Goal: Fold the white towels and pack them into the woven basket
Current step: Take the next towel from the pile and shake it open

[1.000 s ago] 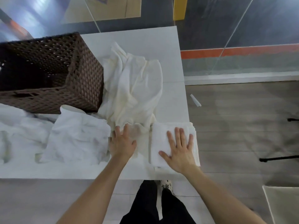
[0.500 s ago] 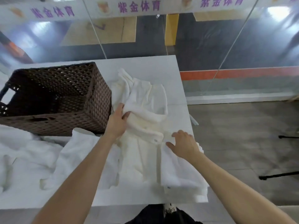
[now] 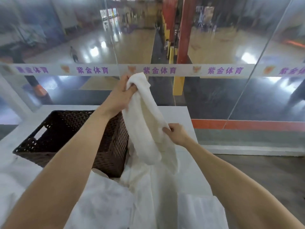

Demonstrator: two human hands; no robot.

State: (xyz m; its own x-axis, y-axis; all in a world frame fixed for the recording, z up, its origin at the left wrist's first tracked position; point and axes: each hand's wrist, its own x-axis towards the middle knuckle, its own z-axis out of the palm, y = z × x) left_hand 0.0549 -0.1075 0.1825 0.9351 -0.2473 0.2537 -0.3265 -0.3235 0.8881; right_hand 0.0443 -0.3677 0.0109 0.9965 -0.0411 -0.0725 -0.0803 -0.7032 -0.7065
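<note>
- Head view: left hand (image 3: 123,91) raised high at centre, fingers clamped on the bunched top of a cream towel (image 3: 146,123) lifted off the table.
- Right hand (image 3: 175,133) lower and to the right, fingers pinched together on the towel's right edge about halfway down; lower end hung twisted, just above the heap.
- Woven basket (image 3: 112,146) stood on the left of the white table (image 3: 181,113), just beside the hanging towel — apparently empty, though the near inside was hidden by the left forearm.
- More loose white towels (image 3: 107,200) lay in a heap near, in front of the basket; a folded towel (image 3: 198,210) rested at near right.
- Judged step: shaking out and finding corners before folding — packing not yet begun.
- To do it well: slide the right pinch down the edge to a true corner, spread both hands apart to open the cloth flat, keep the tail clear of the heap, then lay it on bare table rather than across the folded one.
</note>
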